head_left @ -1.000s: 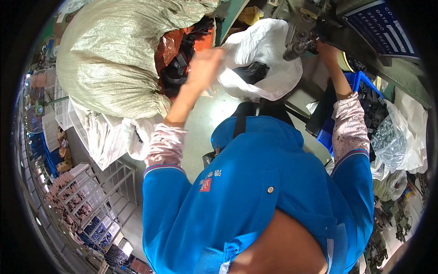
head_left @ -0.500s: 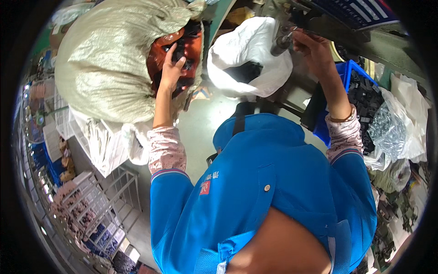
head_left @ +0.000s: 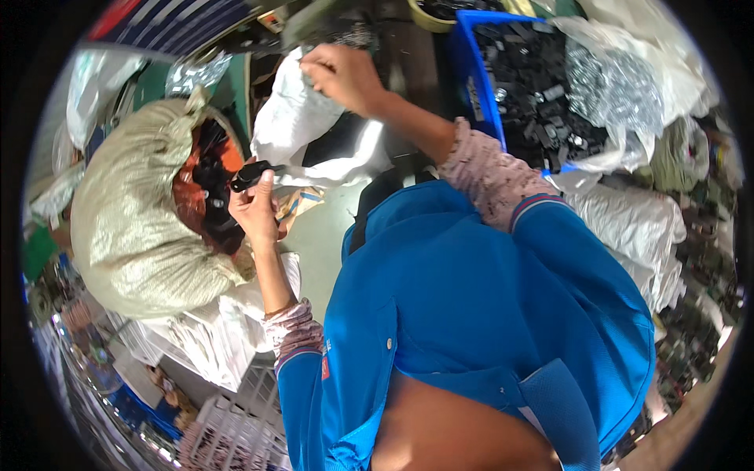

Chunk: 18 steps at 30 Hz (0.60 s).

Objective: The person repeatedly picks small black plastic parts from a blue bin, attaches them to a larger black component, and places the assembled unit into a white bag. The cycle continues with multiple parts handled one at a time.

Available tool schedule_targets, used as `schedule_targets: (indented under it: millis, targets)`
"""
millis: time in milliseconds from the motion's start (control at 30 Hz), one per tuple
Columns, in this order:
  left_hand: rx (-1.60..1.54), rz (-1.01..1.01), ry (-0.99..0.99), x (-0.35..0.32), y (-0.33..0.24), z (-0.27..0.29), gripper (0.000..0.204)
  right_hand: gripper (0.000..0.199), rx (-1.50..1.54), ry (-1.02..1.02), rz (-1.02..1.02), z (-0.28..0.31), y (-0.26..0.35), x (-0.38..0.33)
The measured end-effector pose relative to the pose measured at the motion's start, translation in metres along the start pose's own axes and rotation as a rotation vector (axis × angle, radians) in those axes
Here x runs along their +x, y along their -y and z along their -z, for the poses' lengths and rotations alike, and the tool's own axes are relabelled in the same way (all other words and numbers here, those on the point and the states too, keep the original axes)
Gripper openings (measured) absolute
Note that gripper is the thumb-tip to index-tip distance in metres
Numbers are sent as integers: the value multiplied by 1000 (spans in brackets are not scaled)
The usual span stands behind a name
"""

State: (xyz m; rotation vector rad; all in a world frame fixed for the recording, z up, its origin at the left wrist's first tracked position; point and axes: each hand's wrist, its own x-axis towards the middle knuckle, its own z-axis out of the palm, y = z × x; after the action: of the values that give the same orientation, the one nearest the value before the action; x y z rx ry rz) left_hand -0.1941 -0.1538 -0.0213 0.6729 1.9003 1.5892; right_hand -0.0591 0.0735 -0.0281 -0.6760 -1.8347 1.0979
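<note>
My left hand (head_left: 256, 210) grips a small black plastic part (head_left: 253, 174) between thumb and fingers. It is held just right of the mouth of a bulging pale woven sack (head_left: 126, 220). More black parts (head_left: 210, 177) lie inside the sack, among an orange-red lining. My right hand (head_left: 342, 77) is raised over a white plastic bag (head_left: 287, 114), its fingers curled together. Whatever those fingers may hold is hidden. Dark contents show within the white bag, partly covered by my right hand and forearm.
A blue bin (head_left: 481, 98) full of black parts stands to the right, with a clear plastic bag (head_left: 609, 86) of small pieces on it. Behind it is a yellowish tub (head_left: 428, 17). White bundles (head_left: 628, 224) lie farther right. A striped panel (head_left: 181, 27) hangs at the far left.
My left hand has come out of the sack's mouth with a black part. My right hand has moved from the machine to above the white bag. The whole view has turned toward the right.
</note>
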Motion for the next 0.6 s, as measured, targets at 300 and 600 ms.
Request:
schedule_targets:
  millis: [300, 600]
  targets:
    - [-594, 208, 338, -12, -7, -148, 14, 22, -826, -214, -57, 170, -8, -85]
    - [-551, 419, 640, -26, -26, -287, 28, 29, -895, -213, -131, 253, -7, -111]
